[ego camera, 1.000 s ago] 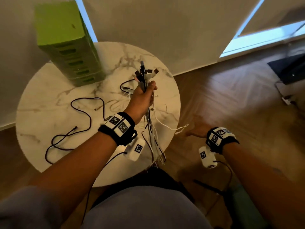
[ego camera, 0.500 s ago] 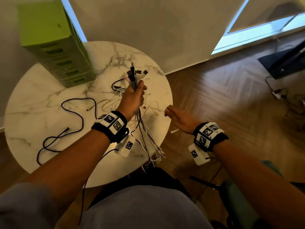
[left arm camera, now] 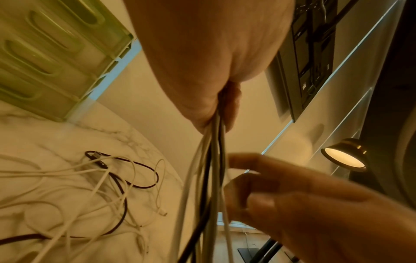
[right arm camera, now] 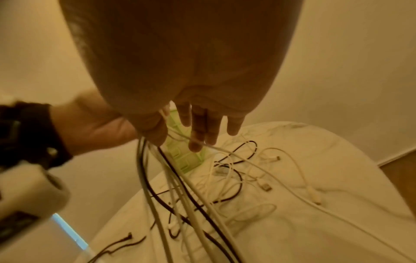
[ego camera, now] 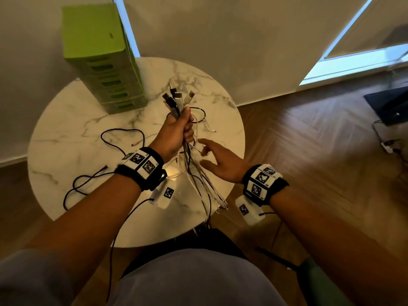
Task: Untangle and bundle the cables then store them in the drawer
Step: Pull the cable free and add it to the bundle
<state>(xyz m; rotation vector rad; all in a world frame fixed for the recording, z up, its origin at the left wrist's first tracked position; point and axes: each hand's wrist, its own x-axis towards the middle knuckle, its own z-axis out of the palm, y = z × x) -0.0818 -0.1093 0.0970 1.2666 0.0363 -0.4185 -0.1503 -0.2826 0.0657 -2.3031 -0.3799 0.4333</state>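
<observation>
**Several cables in one fist, the free hand moving in**

Several things to size up, biggest first. Round marble table (ego camera: pixel 66 129) fills the middle, with the green drawer tower (ego camera: pixel 103 69) standing at its 11 o'clock edge, drawers looking closed from here. Loose cables (ego camera: pixel 119 138) sprawl across the top from 9 o'clock to the centre, black and white strands overlapping.

Above the table's centre, the left hand (ego camera: pixel 176 131) is fisted tight round the cable bundle (ego camera: pixel 196 173). Long axis runs near vertical: plugs (ego camera: pixel 176 98) fan out upward toward 12 o'clock, tails hang toward 6 o'clock and trail past the near rim.

At 3 o'clock of that fist, the right hand (ego camera: pixel 220 162) reaches in, fingers spread and loosely bent, gripping nothing I can see; in the right wrist view one white strand crosses its fingertips (right arm camera: pixel 195 146).

My call: keep the left fist firm just under the plugs, then comb the hanging strands downward, one at a time, so knots slide off the free ends rather than tighten.
</observation>
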